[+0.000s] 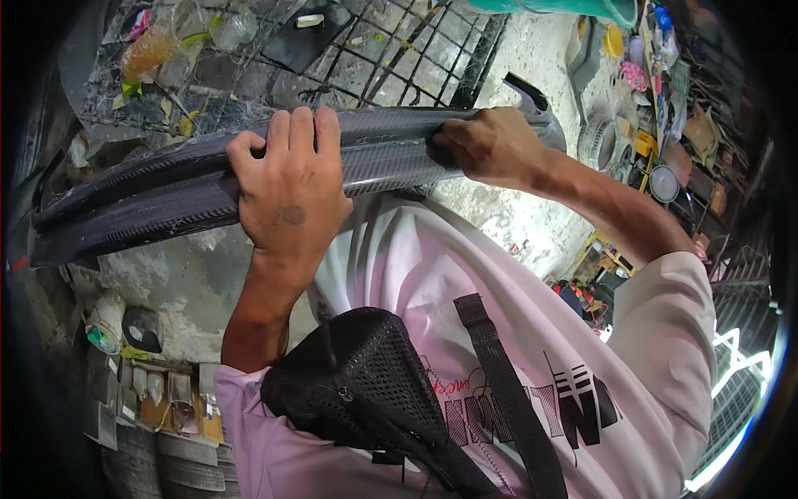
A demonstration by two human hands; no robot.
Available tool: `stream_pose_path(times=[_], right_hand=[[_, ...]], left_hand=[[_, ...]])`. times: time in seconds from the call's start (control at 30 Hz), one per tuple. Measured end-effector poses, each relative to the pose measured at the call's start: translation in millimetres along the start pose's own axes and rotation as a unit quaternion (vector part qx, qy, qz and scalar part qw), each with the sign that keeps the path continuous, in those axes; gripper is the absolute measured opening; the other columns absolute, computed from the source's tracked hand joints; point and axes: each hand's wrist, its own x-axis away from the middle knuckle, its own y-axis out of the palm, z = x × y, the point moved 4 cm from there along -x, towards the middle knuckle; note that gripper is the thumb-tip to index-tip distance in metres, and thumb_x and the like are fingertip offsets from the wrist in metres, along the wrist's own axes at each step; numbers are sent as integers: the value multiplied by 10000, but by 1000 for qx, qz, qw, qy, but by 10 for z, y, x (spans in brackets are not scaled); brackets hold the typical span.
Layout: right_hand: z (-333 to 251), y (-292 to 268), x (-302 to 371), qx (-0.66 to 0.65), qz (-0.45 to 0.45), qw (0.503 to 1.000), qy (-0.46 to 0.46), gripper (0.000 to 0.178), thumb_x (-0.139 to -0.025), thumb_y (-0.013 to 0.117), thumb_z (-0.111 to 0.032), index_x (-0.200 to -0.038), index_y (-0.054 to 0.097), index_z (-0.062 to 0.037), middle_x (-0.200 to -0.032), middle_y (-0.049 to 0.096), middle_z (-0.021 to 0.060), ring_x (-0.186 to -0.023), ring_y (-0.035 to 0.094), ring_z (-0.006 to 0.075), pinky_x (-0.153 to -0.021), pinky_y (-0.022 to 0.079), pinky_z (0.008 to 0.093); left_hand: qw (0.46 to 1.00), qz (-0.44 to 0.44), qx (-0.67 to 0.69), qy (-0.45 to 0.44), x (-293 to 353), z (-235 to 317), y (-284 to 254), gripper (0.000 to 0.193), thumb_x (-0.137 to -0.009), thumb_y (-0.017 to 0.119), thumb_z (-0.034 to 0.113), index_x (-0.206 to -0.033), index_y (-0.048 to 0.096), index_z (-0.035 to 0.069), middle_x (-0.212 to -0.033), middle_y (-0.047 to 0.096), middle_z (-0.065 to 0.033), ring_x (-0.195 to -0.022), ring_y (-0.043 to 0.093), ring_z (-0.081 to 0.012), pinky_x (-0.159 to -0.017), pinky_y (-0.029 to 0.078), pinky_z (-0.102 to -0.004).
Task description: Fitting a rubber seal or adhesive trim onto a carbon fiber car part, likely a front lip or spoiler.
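Note:
A long, dark carbon-weave car body panel (391, 165), shaped like a spoiler or bumper lip, runs across in front of my body, its left end lower. My left hand (293, 179) lies over it left of the middle, fingers hooked over the upper ridge and thumb out to the side. Toward the right end, my right hand (490, 148) presses against the panel with its fingers curled in. A dark patch shows at those fingertips; whether it is shadow or a small piece held there cannot be made out.
Beyond the panel stands a black metal grid (391, 50) with plastic scraps and bags (158, 50) on its left. A green basin (598, 8) is at the top right. Clutter (665, 166) lines the right side. Boxes (166, 395) stand lower left. A black bag (357, 374) hangs on my chest.

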Motion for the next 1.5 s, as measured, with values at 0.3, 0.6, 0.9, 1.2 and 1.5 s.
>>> stream_pose_path(times=[0.3,0.6,0.9,1.2,1.5], right_hand=[[81,148,83,-70,58,996,-9,360,-1043,554,-367,-840,642,-84,-664,627,155,-625,642,385,-585,512,502],[131,71,129,-63,143,987,-36,353,-1025,589,-377,-834,627,-83,-701,646,130,-658,651,387,-597,514,496],[42,10,34,28,103,994,-27,320,-1019,554,-344,-861,693,-104,-747,693,123,-689,687,369,-618,541,497],[-123,-69,-79,115,-57,989,-80,192,-998,585,-267,-961,692,-111,-661,654,88,-548,652,266,-510,527,413],[-99,-77,-44,26,-77,995,-49,254,-1055,483,-231,-1017,717,-139,-712,679,113,-555,656,259,-507,538,427]], left_hand=[[999,28,-13,7,107,-9,60,677,-618,828,162,-1263,628,117,-1233,643,-18,-1199,592,-165,-980,364,-426],[1000,-2,-16,9,12,-7,-13,826,-596,905,283,-1352,618,114,-1264,646,-34,-1205,604,-183,-1029,366,-417],[1000,-8,-16,15,-26,-4,-84,849,-567,925,301,-1339,623,120,-1243,647,-35,-1188,606,-190,-1036,369,-422],[998,49,27,27,19,-4,-58,596,-602,843,258,-1147,639,131,-985,571,-3,-978,572,-173,-887,356,-402],[1000,7,12,-4,57,-8,67,783,-497,885,250,-1215,602,122,-1080,559,-5,-1055,554,-172,-874,338,-401]])
